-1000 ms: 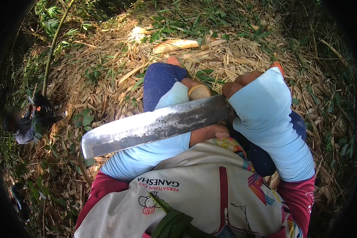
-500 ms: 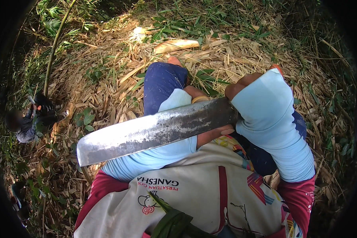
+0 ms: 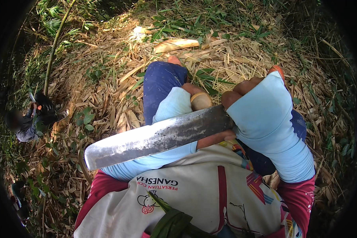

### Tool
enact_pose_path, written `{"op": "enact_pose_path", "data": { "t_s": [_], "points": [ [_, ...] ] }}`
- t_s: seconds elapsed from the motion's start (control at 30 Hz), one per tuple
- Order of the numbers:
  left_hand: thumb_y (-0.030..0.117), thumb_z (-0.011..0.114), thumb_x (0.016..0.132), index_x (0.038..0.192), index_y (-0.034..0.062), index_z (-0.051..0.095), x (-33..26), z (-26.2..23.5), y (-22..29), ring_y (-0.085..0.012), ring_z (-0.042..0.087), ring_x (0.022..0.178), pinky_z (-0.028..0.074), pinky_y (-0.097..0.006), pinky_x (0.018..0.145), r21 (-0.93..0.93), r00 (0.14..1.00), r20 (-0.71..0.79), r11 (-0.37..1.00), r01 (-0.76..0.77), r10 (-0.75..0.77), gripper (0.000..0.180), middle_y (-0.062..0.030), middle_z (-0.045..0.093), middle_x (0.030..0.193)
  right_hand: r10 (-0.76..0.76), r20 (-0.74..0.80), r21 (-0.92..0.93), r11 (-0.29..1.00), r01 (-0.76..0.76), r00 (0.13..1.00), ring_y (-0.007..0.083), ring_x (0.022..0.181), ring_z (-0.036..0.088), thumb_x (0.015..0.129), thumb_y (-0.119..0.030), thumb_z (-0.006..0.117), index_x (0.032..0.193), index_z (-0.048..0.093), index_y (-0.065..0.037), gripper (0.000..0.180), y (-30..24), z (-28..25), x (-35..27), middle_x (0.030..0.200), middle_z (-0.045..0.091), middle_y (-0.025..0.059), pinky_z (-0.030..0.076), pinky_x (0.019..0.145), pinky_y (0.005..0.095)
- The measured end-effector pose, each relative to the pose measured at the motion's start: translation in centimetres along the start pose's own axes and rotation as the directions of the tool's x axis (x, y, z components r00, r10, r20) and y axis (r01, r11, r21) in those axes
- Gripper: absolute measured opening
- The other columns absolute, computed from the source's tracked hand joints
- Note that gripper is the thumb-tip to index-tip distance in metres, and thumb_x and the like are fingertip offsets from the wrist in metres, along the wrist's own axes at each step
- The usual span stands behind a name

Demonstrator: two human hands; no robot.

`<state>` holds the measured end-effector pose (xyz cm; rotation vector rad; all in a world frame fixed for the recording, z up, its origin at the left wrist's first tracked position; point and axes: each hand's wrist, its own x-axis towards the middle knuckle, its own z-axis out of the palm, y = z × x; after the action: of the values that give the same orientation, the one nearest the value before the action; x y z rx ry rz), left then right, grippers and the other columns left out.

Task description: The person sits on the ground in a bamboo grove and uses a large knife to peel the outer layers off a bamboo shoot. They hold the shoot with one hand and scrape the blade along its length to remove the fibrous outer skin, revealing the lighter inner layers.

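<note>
My right hand (image 3: 246,89), in a light blue sleeve that leaves only the fingers bare, grips the handle end of a long, broad steel blade (image 3: 154,139). The blade lies across my lap with its blunt tip pointing left. My left hand (image 3: 188,89), also sleeved in light blue, holds a short tan piece with a round cut end (image 3: 201,101) just behind the blade's upper edge. The blade hides the lower part of that piece and the knife's handle is hidden inside my right hand.
Dry bamboo leaves and husks (image 3: 176,44) cover the ground ahead of my blue-trousered knee (image 3: 158,81). Another person (image 3: 29,119) crouches at the far left. A thin green stem (image 3: 53,47) rises at upper left. Green plants edge the litter.
The blade has dipped a little, its tip lower than before. The tan piece now sits lower, close against the blade's upper edge. Both hands keep their grip.
</note>
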<state>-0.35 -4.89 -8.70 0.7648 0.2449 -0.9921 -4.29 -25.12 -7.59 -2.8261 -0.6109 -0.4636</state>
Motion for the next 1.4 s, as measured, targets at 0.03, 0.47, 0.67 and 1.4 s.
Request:
{"op": "enact_pose_path", "data": {
  "t_s": [0.03,0.47,0.67,1.4],
  "points": [
    [0.019,0.061,0.094,0.116,0.0028,0.048,0.0,0.1,0.0,-0.0297,0.067,0.094,0.06,-0.037,0.079,-0.004,1.0,-0.004,1.0,-0.001,0.001,0.03,-0.0167,0.06,0.104,0.004,0.031,-0.013,1.0,-0.004,0.999,0.0211,0.068,0.063,0.064,-0.034,0.074,0.087,0.067,-0.016,0.03,-0.3,-0.6,0.3,0.073,0.06,-0.002,0.042,0.07,0.0431],
    [0.026,0.046,0.103,0.109,0.0009,0.047,0.0,1.5,0.1,-0.0375,0.067,0.086,0.062,-0.041,0.069,0.168,0.993,-0.071,0.982,-0.082,0.095,0.026,-0.0208,0.06,0.093,0.085,-0.006,0.302,0.95,-0.079,0.996,0.0212,0.067,0.063,0.065,-0.04,0.073,0.085,0.066,-0.016,0.032,-0.4,-0.5,0.4,0.071,0.059,-0.0015,0.042,0.064,0.0405],
    [0.019,0.063,0.093,0.109,0.0012,0.047,-0.4,1.4,0.0,-0.0266,0.067,0.085,0.059,-0.033,0.068,0.538,0.954,0.044,0.798,-0.272,0.296,0.029,-0.0144,0.061,0.092,0.152,0.001,0.356,0.924,-0.142,0.988,0.0225,0.067,0.063,0.06,-0.049,0.074,0.088,0.068,-0.016,0.043,-0.2,0.0,-0.2,0.071,0.057,-0.0007,0.044,0.064,0.0398],
    [0.001,0.086,0.073,0.11,0.0007,0.047,-0.1,0.7,-0.7,-0.0111,0.065,0.089,0.054,-0.022,0.073,0.499,0.94,0.08,0.803,-0.326,0.333,0.054,-0.0072,0.062,0.095,0.045,0.006,0.118,0.992,-0.046,0.999,0.0231,0.065,0.062,0.054,-0.041,0.078,0.088,0.069,-0.015,0.044,-0.5,-1.2,0.4,0.068,0.056,0.0006,0.044,0.059,0.0388]
  ]
}}
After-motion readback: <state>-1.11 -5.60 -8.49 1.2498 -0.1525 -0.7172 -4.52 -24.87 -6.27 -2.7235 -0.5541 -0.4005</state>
